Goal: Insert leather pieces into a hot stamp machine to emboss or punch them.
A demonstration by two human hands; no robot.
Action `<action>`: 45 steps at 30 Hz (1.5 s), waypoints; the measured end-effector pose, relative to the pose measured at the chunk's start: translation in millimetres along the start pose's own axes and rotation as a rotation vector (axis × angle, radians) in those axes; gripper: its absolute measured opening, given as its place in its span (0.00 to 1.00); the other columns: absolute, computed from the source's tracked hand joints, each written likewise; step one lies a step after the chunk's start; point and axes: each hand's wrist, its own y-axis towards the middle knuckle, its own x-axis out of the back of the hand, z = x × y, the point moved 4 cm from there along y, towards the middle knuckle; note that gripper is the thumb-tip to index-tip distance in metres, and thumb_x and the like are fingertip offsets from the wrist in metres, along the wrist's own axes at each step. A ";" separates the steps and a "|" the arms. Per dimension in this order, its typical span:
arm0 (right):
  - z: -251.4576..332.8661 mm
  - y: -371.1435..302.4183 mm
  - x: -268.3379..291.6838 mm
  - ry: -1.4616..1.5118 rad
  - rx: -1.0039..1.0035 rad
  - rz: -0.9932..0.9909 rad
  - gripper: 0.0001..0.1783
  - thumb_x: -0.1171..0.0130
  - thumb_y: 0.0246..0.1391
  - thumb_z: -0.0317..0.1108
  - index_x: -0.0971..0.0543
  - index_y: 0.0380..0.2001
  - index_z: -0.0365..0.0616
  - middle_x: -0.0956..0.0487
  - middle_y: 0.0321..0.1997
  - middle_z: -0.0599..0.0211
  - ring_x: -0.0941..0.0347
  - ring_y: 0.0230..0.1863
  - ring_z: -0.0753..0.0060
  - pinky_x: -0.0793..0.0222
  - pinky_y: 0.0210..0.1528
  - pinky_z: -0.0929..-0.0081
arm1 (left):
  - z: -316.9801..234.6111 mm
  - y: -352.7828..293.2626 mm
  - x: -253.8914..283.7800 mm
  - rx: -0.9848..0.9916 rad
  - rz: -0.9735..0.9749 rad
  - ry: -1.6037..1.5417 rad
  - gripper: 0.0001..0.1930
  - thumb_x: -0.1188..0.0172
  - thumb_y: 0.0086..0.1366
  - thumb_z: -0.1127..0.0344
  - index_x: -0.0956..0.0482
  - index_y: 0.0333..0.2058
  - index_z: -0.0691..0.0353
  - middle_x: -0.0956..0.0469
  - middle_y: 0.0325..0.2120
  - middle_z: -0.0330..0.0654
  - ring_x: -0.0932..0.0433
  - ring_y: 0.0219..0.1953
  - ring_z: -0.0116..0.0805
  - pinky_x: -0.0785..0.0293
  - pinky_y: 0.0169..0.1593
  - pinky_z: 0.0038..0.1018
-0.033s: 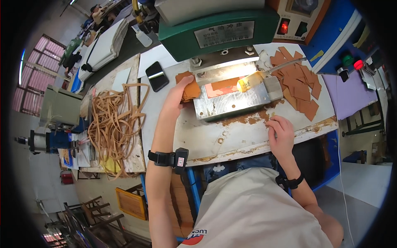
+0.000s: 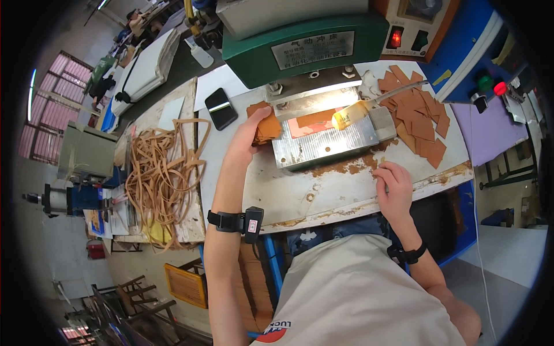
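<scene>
My left hand (image 2: 255, 131) is closed round the edge of a small stack of tan leather pieces (image 2: 269, 128), beside the left end of the press bed. On the ribbed metal bed (image 2: 323, 147) lies a reddish plate (image 2: 297, 129) with a brown leather piece (image 2: 311, 119) on it, under the raised press head (image 2: 316, 95). A lit work lamp (image 2: 350, 115) reaches over the bed from the right. Near the table's front edge, my right hand (image 2: 396, 187) rests with loosely curled fingers, thumb apart, and nothing visible in it. Brown crumbs (image 2: 352, 166) lie by its fingertips.
Cut brown leather pieces (image 2: 418, 118) are heaped right of the bed. A black phone (image 2: 221, 109) lies to the left, beyond it a tangle of leather strips (image 2: 161, 179). The green press housing (image 2: 306, 46) stands at the back, next to a control box (image 2: 412, 32).
</scene>
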 end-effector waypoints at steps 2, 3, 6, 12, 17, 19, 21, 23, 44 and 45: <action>0.4 0.4 0.0 -0.009 -0.009 -0.016 0.11 0.40 0.49 0.22 0.19 0.36 0.45 0.21 0.44 0.65 0.26 0.49 0.54 0.32 0.54 0.59 | -4.6 2.0 2.9 0.001 0.018 -0.005 0.36 0.32 0.56 0.39 0.24 0.56 0.58 0.19 0.46 0.38 0.22 0.48 0.33 0.31 0.51 0.36; 0.5 2.1 -0.4 -0.020 -0.004 -0.015 0.10 0.40 0.48 0.23 0.19 0.36 0.46 0.21 0.44 0.65 0.26 0.48 0.55 0.32 0.54 0.60 | -4.0 4.1 2.6 0.005 0.026 -0.022 0.34 0.32 0.56 0.40 0.24 0.55 0.56 0.19 0.45 0.38 0.22 0.47 0.32 0.30 0.49 0.35; 0.2 6.2 1.8 -0.031 -0.018 -0.018 0.09 0.40 0.48 0.23 0.20 0.35 0.46 0.22 0.43 0.66 0.26 0.48 0.56 0.32 0.53 0.60 | -0.5 7.0 -1.4 0.001 0.044 -0.009 0.29 0.35 0.58 0.41 0.24 0.52 0.53 0.19 0.41 0.36 0.22 0.43 0.31 0.29 0.41 0.33; -4.9 6.7 4.6 -0.028 -0.042 -0.062 0.08 0.39 0.47 0.24 0.20 0.33 0.45 0.21 0.42 0.66 0.25 0.47 0.57 0.31 0.53 0.60 | 8.2 21.4 2.9 -0.005 -0.014 -0.133 0.24 0.44 0.68 0.43 0.27 0.55 0.50 0.20 0.46 0.35 0.21 0.45 0.33 0.25 0.40 0.37; -8.0 4.4 5.0 0.021 -0.068 -0.080 0.09 0.38 0.46 0.25 0.20 0.33 0.45 0.21 0.42 0.67 0.25 0.48 0.59 0.30 0.53 0.61 | 3.8 16.7 12.4 0.021 -0.032 -0.180 0.26 0.49 0.71 0.51 0.30 0.61 0.59 0.26 0.58 0.43 0.26 0.58 0.45 0.31 0.63 0.51; -9.0 2.5 5.7 0.018 -0.098 -0.083 0.09 0.38 0.46 0.25 0.20 0.33 0.45 0.21 0.42 0.67 0.25 0.48 0.59 0.31 0.54 0.62 | 12.8 30.3 22.6 0.030 -0.004 -0.190 0.27 0.47 0.72 0.49 0.32 0.63 0.57 0.28 0.60 0.44 0.28 0.60 0.47 0.31 0.61 0.53; -9.3 2.4 7.2 0.030 -0.100 -0.074 0.09 0.38 0.46 0.25 0.20 0.33 0.46 0.21 0.43 0.68 0.25 0.48 0.60 0.31 0.54 0.62 | 13.2 34.7 28.4 0.020 0.009 -0.240 0.29 0.45 0.72 0.49 0.36 0.65 0.56 0.31 0.62 0.45 0.29 0.62 0.50 0.31 0.60 0.57; -10.2 0.5 9.4 0.022 -0.095 -0.069 0.09 0.38 0.46 0.25 0.20 0.34 0.45 0.21 0.43 0.68 0.25 0.48 0.61 0.31 0.54 0.63 | 14.7 34.3 30.4 0.014 -0.016 -0.235 0.29 0.46 0.72 0.49 0.37 0.66 0.56 0.31 0.62 0.45 0.30 0.62 0.50 0.32 0.62 0.57; -20.1 5.9 18.6 0.026 -0.100 -0.058 0.09 0.37 0.45 0.27 0.19 0.34 0.47 0.22 0.43 0.68 0.26 0.50 0.60 0.32 0.56 0.61 | -5.9 5.3 24.3 0.303 0.023 -0.747 0.54 0.38 0.53 0.28 0.39 0.67 0.65 0.40 0.66 0.63 0.40 0.66 0.65 0.46 0.70 0.58; -11.3 9.2 14.4 0.055 -0.087 -0.034 0.09 0.37 0.46 0.28 0.19 0.34 0.47 0.22 0.43 0.68 0.26 0.50 0.60 0.32 0.56 0.61 | -4.9 4.7 38.9 0.140 0.287 -0.562 0.53 0.42 0.54 0.26 0.37 0.67 0.62 0.39 0.67 0.58 0.39 0.67 0.62 0.46 0.70 0.58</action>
